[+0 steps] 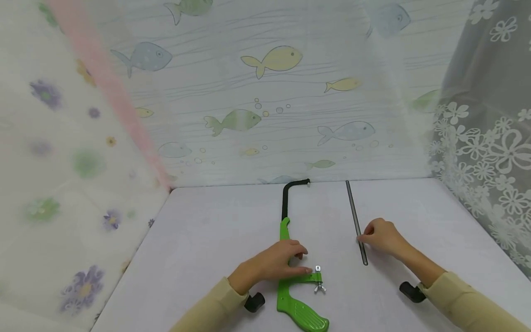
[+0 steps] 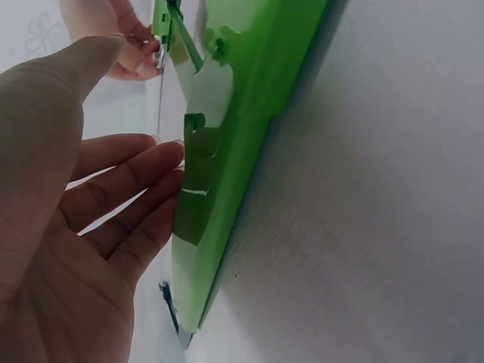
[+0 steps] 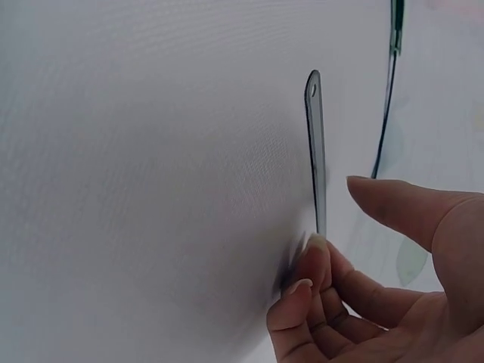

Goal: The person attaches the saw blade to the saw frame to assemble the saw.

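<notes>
A hacksaw frame (image 1: 284, 293) with a green body, a black bent front arm and a wing nut (image 1: 319, 288) lies on the white table, left of the right hand. Over its middle is my left hand (image 1: 275, 262); in the left wrist view its fingers (image 2: 125, 170) reach the green body, bent loosely, with the thumb apart. To the right lies a narrow grey saw blade (image 1: 353, 210) with a hole at its end. My right hand (image 1: 381, 236) touches the blade's edge with its fingertips. The right wrist view shows that thumb standing away from the blade.
White cloth covers the table (image 1: 207, 230). A fish-printed curtain (image 1: 265, 138) hangs along its far edge. On the left is a flowered curtain (image 1: 83, 184), on the right a lace one (image 1: 498, 175). Each wrist wears a black camera mount.
</notes>
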Demonstrator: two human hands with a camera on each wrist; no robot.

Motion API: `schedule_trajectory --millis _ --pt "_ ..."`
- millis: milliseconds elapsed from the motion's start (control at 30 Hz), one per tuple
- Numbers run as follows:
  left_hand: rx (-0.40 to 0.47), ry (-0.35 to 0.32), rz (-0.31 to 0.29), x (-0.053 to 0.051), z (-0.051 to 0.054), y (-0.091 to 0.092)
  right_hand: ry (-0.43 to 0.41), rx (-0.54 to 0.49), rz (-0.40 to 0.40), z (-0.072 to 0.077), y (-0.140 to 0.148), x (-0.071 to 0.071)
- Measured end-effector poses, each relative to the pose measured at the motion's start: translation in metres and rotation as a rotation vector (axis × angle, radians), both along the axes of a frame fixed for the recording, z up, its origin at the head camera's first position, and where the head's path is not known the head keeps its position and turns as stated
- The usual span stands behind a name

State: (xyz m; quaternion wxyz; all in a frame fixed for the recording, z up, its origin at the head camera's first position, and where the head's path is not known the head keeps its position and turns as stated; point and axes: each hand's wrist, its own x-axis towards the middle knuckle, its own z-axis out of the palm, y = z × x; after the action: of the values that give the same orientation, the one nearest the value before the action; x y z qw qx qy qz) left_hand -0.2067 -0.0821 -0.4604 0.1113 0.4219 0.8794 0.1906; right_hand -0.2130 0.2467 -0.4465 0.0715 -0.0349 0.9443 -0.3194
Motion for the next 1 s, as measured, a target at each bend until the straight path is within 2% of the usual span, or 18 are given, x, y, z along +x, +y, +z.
schedule_trajectory --millis 133,400,600,867,1000 --pt "-0.003 -0.007 -0.007 0.002 -0.001 0.003 -0.005 -0.007 -0.012 -0.001 -0.002 0.000" --pt "0.016 0.020 -0.044 0.005 -0.010 0.007 0.008 0.024 -0.030 -0.008 -0.005 -0.003" --pt "0.044 0.032 -0.082 0.007 -0.011 0.009 0.010 0.037 -0.034 -0.009 -0.006 -0.004" --pt "0.057 -0.006 -0.094 0.009 -0.013 0.012 -0.011 0.035 -0.032 -0.007 -0.007 -0.005" --pt "0.078 -0.003 -0.117 0.010 -0.013 0.013 -0.017 0.038 -0.031 -0.004 -0.008 -0.004"
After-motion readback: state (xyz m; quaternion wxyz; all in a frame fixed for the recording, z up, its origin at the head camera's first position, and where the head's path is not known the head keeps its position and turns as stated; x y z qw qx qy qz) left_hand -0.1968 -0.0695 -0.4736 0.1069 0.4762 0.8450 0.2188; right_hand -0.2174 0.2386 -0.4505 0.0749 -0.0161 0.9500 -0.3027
